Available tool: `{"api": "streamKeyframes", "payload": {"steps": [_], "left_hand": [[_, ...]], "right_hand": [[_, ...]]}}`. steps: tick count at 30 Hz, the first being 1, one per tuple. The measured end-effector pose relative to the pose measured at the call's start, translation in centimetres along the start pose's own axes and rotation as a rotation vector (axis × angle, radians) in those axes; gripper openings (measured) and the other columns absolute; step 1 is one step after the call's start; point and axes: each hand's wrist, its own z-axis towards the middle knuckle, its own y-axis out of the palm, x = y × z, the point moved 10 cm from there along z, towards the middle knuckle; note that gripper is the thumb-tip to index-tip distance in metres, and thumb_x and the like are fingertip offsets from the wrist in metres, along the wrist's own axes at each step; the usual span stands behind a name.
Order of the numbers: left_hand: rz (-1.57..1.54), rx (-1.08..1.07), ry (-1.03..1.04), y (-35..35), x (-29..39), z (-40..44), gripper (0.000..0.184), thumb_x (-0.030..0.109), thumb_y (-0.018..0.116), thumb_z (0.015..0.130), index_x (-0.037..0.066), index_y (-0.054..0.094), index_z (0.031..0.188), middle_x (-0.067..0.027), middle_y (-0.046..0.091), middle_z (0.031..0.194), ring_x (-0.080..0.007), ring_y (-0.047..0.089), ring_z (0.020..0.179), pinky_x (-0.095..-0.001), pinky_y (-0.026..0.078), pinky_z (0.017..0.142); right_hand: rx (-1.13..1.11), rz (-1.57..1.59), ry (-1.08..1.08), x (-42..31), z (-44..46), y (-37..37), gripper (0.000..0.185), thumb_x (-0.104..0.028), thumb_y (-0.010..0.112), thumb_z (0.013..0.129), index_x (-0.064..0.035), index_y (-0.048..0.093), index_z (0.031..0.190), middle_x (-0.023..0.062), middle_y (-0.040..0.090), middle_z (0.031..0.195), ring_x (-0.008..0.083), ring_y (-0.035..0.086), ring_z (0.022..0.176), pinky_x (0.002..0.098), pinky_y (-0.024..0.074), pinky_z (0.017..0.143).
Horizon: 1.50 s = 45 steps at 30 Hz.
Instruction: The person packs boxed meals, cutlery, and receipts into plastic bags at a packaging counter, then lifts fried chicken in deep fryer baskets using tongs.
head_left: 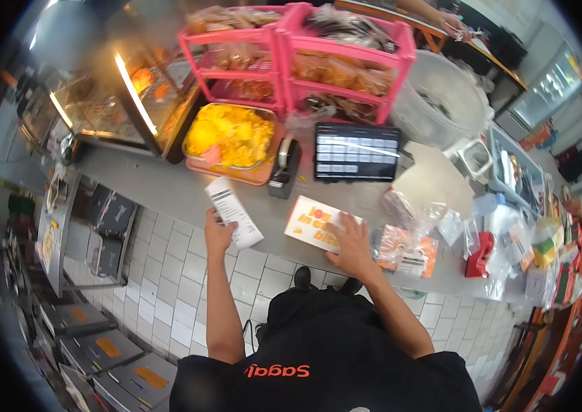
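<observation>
My left hand (220,233) is closed on a printed paper receipt (236,213), which it holds by the left edge above the counter's front. My right hand (351,246) lies over the right end of a white box (310,221) with orange and yellow lettering. Its fingers are spread on the box and the thumb is near the lower edge. Behind the box stand a dark tablet (357,152) with a lit screen and a black tape dispenser (283,168). Orange-and-white packets (408,251) lie right of my right hand.
A metal tray of yellow food (230,134) sits at the back left, beside a lit glass food warmer (123,96). Pink racks (282,58) hold bagged items. Farther right are a clear tub (440,96), a blue basket (514,172) and a red tape dispenser (480,255).
</observation>
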Motion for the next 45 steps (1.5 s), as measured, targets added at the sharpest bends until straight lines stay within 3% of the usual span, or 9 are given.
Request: {"api": "streamKeyframes", "payload": {"steps": [5, 12, 21, 26, 30, 36, 38, 42, 45], "left_hand": [[-0.074, -0.218, 0.293, 2.5, 11.5, -6.3, 0.03, -0.002, 0.061, 0.082, -0.002, 0.062, 0.111, -0.0076, 0.067, 0.104, -0.0147, 0.062, 0.096, -0.0289, 0.048, 0.085], [0.23, -0.732, 0.641, 16.8, 23.3, -10.0, 0.031, 0.0, 0.063, 0.077, 0.001, 0.064, 0.108, -0.013, 0.068, 0.102, -0.0239, 0.066, 0.095, -0.0329, 0.049, 0.086], [0.443, -0.069, 0.979, 21.5, 29.2, -13.0, 0.081, -0.006, 0.069, 0.064, 0.007, 0.039, 0.139, -0.0206, 0.044, 0.133, -0.039, 0.038, 0.126, -0.0443, 0.028, 0.108], [0.19, -0.189, 0.694, 21.0, 23.5, -12.8, 0.065, -0.01, 0.062, 0.075, 0.006, 0.045, 0.136, -0.0165, 0.049, 0.129, -0.0233, 0.059, 0.1, -0.0294, 0.049, 0.083], [0.142, -0.189, 0.581, 21.7, 19.6, -13.4, 0.051, -0.005, 0.06, 0.084, 0.003, 0.048, 0.132, -0.0153, 0.056, 0.12, -0.0195, 0.062, 0.089, -0.0291, 0.052, 0.075], [0.126, -0.175, 0.557, 22.5, 19.5, -16.8, 0.042, 0.003, 0.063, 0.086, 0.001, 0.052, 0.127, -0.0167, 0.059, 0.115, -0.0218, 0.063, 0.094, -0.0314, 0.053, 0.078], [0.089, -0.205, 0.546, 22.8, 20.3, -18.0, 0.041, 0.005, 0.063, 0.087, 0.0, 0.052, 0.126, -0.0164, 0.059, 0.116, -0.0217, 0.063, 0.095, -0.0313, 0.053, 0.078], [-0.007, -0.18, 0.574, 22.2, 24.1, -21.3, 0.035, 0.006, 0.064, 0.087, 0.0, 0.056, 0.12, -0.014, 0.063, 0.108, -0.0197, 0.064, 0.09, -0.0297, 0.053, 0.078], [-0.077, -0.213, 0.661, 23.4, 28.5, -23.9, 0.035, 0.006, 0.066, 0.085, 0.001, 0.057, 0.118, -0.0125, 0.065, 0.105, -0.0182, 0.064, 0.088, -0.0286, 0.052, 0.078]], "right_hand": [[-0.001, 0.401, -0.094, 2.4, -5.8, -4.3, 0.053, -0.025, 0.068, 0.082, -0.0121, 0.051, 0.13, 0.0192, 0.043, 0.139, 0.0359, 0.04, 0.129, 0.0445, 0.0359, 0.105], [0.022, 0.476, 0.029, 13.0, -12.4, -11.0, 0.047, -0.029, 0.065, 0.086, -0.0093, 0.054, 0.127, 0.0141, 0.056, 0.124, 0.0323, 0.054, 0.113, 0.0406, 0.044, 0.096], [0.774, 0.548, 0.533, 34.5, -26.0, -21.5, 0.024, -0.021, 0.065, 0.084, -0.0029, 0.067, 0.1, 0.0127, 0.068, 0.089, 0.0223, 0.067, 0.078, 0.0322, 0.0523, 0.072], [1.021, 0.384, 0.783, 46.1, -33.2, -21.4, 0.018, -0.016, 0.065, 0.084, -0.0016, 0.068, 0.094, 0.0094, 0.068, 0.078, 0.0171, 0.066, 0.073, 0.0286, 0.0518, 0.068], [0.88, 0.499, 0.521, 43.9, -26.3, -22.4, 0.024, -0.025, 0.066, 0.083, -0.0029, 0.068, 0.09, 0.017, 0.069, 0.091, 0.0274, 0.067, 0.088, 0.0382, 0.0507, 0.081], [0.854, -0.469, 0.144, 34.0, -16.9, -21.8, 0.033, -0.039, 0.064, 0.082, -0.0074, 0.069, 0.092, 0.0147, 0.067, 0.087, 0.0317, 0.061, 0.098, 0.0478, 0.0414, 0.091], [0.387, -0.33, 0.243, 36.8, -12.5, -17.4, 0.026, -0.033, 0.057, 0.088, -0.0081, 0.066, 0.091, 0.0137, 0.067, 0.086, 0.0311, 0.063, 0.088, 0.0468, 0.0462, 0.082], [0.905, 0.208, 0.332, 36.2, -16.3, -27.2, 0.02, -0.021, 0.053, 0.093, -0.0056, 0.058, 0.082, 0.0103, 0.062, 0.07, 0.023, 0.062, 0.066, 0.0382, 0.0444, 0.061], [0.78, 0.685, 0.431, 34.9, -18.7, -32.7, 0.027, -0.024, 0.053, 0.096, -0.0029, 0.056, 0.079, 0.004, 0.054, 0.062, 0.0103, 0.05, 0.058, 0.028, 0.0372, 0.052]]}}
